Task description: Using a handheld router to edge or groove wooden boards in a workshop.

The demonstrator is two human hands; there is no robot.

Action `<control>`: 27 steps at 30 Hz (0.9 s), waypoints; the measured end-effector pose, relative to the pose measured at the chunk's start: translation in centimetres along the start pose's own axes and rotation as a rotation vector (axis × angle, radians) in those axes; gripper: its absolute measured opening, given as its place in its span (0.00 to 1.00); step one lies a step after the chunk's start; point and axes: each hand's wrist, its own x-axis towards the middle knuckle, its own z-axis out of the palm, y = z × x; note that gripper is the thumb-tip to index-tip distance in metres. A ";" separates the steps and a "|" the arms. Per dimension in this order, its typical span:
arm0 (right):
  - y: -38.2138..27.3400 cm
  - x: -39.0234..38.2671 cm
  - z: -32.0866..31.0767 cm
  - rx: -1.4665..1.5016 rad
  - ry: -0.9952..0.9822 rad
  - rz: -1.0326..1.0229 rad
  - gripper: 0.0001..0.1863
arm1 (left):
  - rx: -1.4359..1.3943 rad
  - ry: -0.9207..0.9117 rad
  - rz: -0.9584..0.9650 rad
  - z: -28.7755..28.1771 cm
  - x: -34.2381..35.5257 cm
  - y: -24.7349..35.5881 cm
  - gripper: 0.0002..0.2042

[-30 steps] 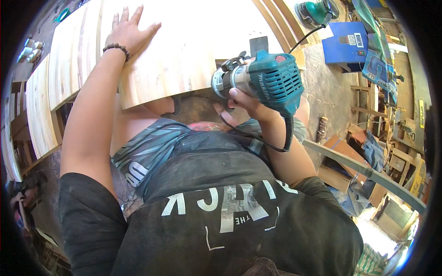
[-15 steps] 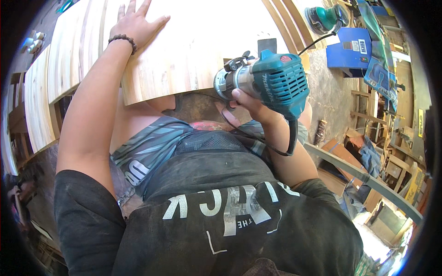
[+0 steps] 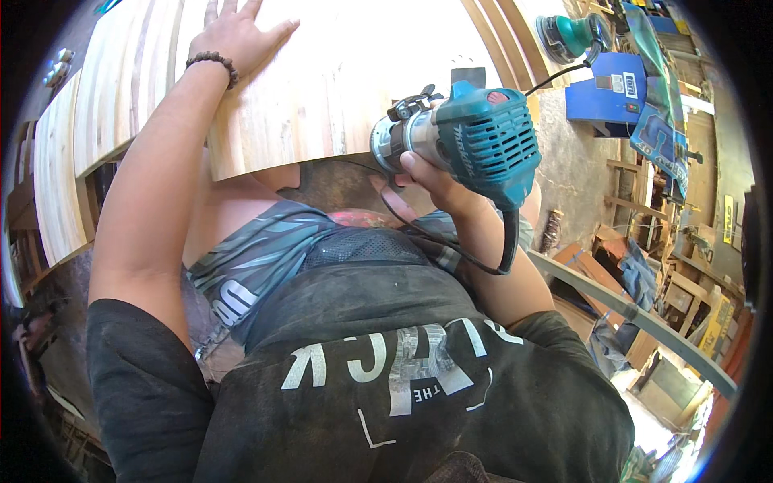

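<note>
A teal and silver trim router [image 3: 475, 141] sits at the near edge of a pale laminated wood panel [image 3: 322, 105]. My right hand [image 3: 431, 179] is wrapped round the router's metal body from below, thumb showing; its other fingers are mostly hidden. The router's base and bit side meet the panel edge, and the bit cannot be seen. My left hand [image 3: 237, 36] lies flat on the panel's top, fingers spread, with a dark bead bracelet at the wrist. A black cord [image 3: 510, 241] drops from the router's end and loops under the panel.
More striped wood panels [image 3: 60, 177] lie at the left. A green sander [image 3: 570, 36] rests at the far right, near a blue machine [image 3: 608, 90]. A grey metal bar [image 3: 636, 314] crosses the right side, with wood offcuts [image 3: 584, 270] beyond it.
The router and my right hand have shifted very slightly left along the panel edge. My left hand stays flat in nearly the same place. The whole view has moved slightly.
</note>
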 end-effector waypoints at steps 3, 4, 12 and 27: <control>0.6 0.1 0.1 -0.081 0.021 -0.043 0.23 | -0.003 0.007 -0.003 0.4 0.2 -0.2 0.43; 0.8 0.1 0.1 -0.044 0.047 -0.003 0.25 | 0.001 -0.009 -0.023 0.4 0.2 -0.3 0.43; 1.9 1.4 -0.1 -0.443 0.022 -0.404 0.28 | -0.023 0.002 -0.004 0.1 0.2 -0.2 0.43; -0.4 3.4 0.3 -0.083 0.002 -0.072 0.27 | 0.005 -0.009 -0.018 -0.2 0.1 0.3 0.43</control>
